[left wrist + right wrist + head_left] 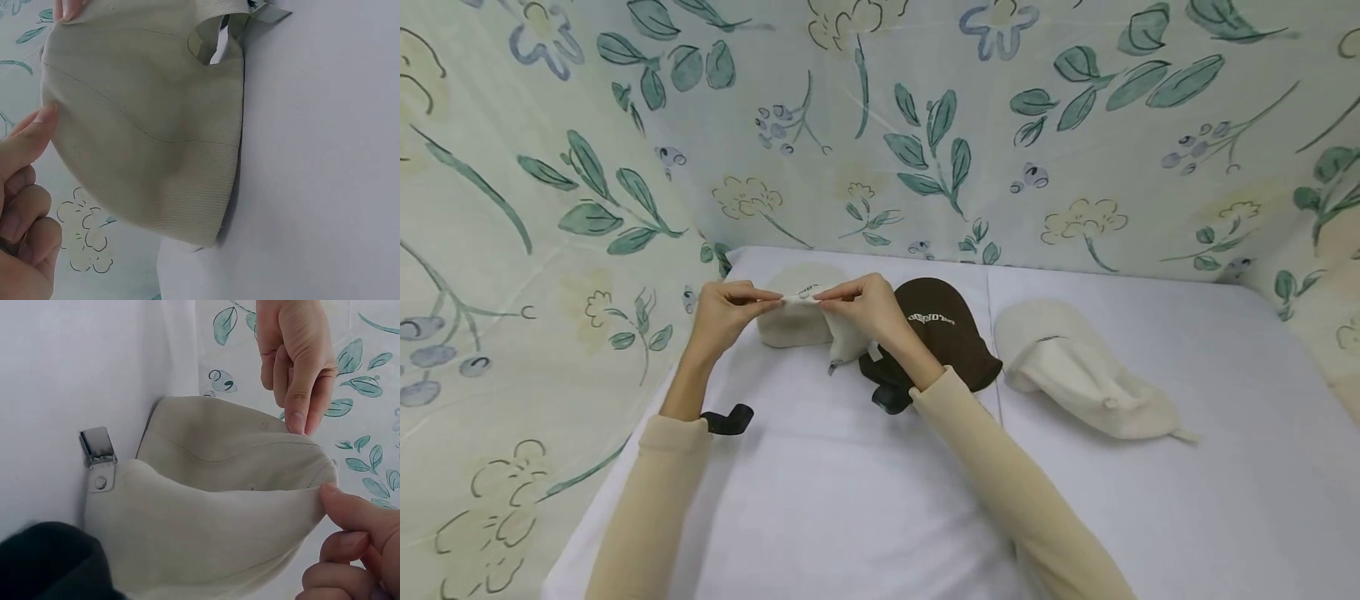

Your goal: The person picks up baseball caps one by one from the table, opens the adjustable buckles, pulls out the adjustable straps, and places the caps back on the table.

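Note:
A beige cap [792,330] stands at the table's back left, held up at its crown between both hands. My left hand [721,317] pinches the top fabric between thumb and fingertips. A short way to its right, my right hand [871,310] pinches the same crown. In the left wrist view the cap's side panels [144,119] hang with curved seams and an opening near the back strap. The right wrist view shows a fold sagging between the two pinches and a metal clasp [99,445] on the strap end.
Right beside the right hand lies a dark brown cap [938,321] with white lettering. Farther right is a cream cap [1075,375], its crown slumped. A white cloth covers the table [835,500], and a floral curtain [850,167] hangs behind. Black camera mounts [730,419] sit at the wrists.

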`<action>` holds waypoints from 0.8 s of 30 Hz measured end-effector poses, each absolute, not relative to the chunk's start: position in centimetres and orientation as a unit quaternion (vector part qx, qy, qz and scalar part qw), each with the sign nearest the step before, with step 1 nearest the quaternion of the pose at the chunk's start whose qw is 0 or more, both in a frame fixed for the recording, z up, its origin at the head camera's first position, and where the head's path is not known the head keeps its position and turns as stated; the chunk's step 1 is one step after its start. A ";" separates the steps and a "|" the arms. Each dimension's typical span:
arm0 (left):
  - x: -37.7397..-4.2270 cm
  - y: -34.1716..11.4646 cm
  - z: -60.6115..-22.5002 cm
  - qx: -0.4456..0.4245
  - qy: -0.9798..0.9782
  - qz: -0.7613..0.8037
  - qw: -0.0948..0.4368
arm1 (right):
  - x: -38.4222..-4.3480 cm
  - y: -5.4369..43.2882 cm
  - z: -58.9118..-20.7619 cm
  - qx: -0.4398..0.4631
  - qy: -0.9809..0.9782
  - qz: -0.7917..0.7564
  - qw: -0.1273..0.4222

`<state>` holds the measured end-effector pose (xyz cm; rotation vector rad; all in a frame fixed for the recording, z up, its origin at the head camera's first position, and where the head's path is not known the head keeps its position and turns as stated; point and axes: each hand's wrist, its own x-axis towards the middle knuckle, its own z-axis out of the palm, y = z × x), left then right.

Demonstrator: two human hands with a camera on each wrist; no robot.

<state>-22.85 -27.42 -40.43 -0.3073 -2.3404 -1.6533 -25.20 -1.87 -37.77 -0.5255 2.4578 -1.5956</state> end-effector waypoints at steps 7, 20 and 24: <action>-21.8 -26.8 -39.8 -0.076 -0.778 -0.614 0.110 | -24.9 -1.9 -38.4 -0.177 0.818 -0.543 0.066; -21.7 -26.6 -39.6 -0.062 -0.782 -0.611 0.100 | -24.7 -2.0 -39.0 -0.169 0.814 -0.552 0.059; -21.9 -26.9 -40.1 -0.058 -0.778 -0.617 0.101 | -24.4 -1.7 -38.9 -0.173 0.805 -0.565 0.055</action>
